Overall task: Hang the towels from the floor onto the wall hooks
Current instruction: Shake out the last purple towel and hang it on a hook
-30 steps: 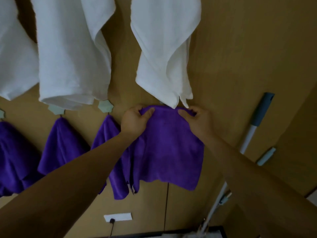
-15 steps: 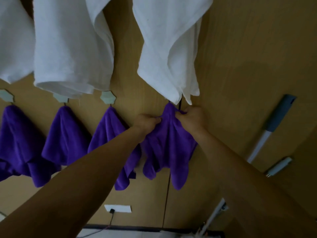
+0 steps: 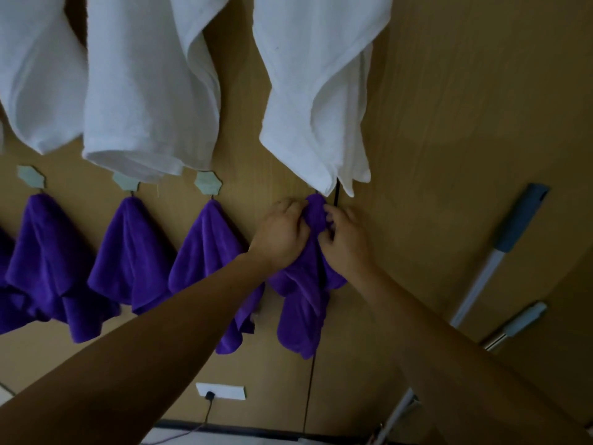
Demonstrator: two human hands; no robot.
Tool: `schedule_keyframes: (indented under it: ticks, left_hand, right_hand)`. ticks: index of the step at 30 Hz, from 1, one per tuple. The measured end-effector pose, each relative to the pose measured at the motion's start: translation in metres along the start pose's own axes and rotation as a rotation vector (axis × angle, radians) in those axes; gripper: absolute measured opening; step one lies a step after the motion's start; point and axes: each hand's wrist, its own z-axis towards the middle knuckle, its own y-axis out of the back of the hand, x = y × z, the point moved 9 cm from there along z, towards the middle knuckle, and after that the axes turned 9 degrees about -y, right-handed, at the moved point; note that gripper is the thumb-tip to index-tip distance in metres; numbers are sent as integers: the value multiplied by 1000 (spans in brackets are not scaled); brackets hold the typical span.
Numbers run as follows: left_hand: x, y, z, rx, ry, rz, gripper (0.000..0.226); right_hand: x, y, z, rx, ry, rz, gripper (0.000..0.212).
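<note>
A purple towel (image 3: 303, 311) hangs bunched against the wooden wall, its top tucked just under the tip of a white towel (image 3: 316, 91). My left hand (image 3: 282, 234) grips its upper left side and my right hand (image 3: 345, 239) pinches its upper right side. The hook behind it is hidden by the cloth and my fingers. Three more purple towels (image 3: 205, 255) (image 3: 128, 252) (image 3: 45, 248) hang from pale green wall hooks (image 3: 208, 182) to the left. Two more white towels (image 3: 144, 91) hang in the row above.
A mop handle with a blue grip (image 3: 516, 226) leans on the wall at the right, with a second pale handle (image 3: 516, 326) below it. A white wall socket (image 3: 219, 390) with a black plug sits low. A dark vertical seam (image 3: 309, 387) runs down the wall.
The purple towel went from spread wide between my hands to gathered into a narrow bunch at the wall. Both hands moved closer together near its top.
</note>
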Motion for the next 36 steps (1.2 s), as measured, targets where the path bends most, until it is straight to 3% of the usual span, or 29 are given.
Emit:
schedule_keyframes:
  ticks: [4, 6, 12, 15, 19, 21, 23, 25, 28, 30, 33, 34, 36]
  left_hand:
    - [6, -17, -2, 104, 147, -180, 68]
    - [9, -25, -3, 152, 196, -210, 75]
    - [24, -53, -26, 329, 325, -322, 62]
    - [27, -57, -42, 382, 363, -471, 53]
    - [42, -74, -77, 629, 348, -337, 30]
    - [50, -85, -97, 798, 276, -165, 27]
    - [63, -92, -107, 862, 268, -5, 34]
    - [72, -91, -103, 779, 328, 36, 42]
    - [72, -78, -78, 524, 419, -135, 63]
    - [65, -61, -64, 287, 471, -268, 75]
    - [42, -22, -44, -121, 320, -264, 75]
    - [31, -13, -36, -189, 245, -278, 73]
    - [12, -10, -19, -178, 137, -337, 67]
  right_hand:
    - [-6, -11, -4, 66, -60, 133, 58]
    - [-11, -17, -2, 110, -158, 278, 51]
    - [-37, -35, -4, 303, -418, 415, 34]
    - [-54, -35, -10, 359, -476, 451, 38]
    - [-69, -43, -24, 466, -430, 310, 52]
    - [-77, -49, -33, 510, -366, 209, 35]
    - [-90, -54, -39, 546, -313, 60, 20]
    - [-104, -53, -39, 553, -285, -90, 26]
    - [-110, -48, -32, 588, -298, -152, 48]
    - [-95, -31, -20, 441, -256, -77, 46]
    - [-63, 6, -5, 44, -124, 81, 51]
    - [-50, 9, -3, -2, -75, 136, 56]
    - [-24, -1, 1, 64, 5, 242, 62]
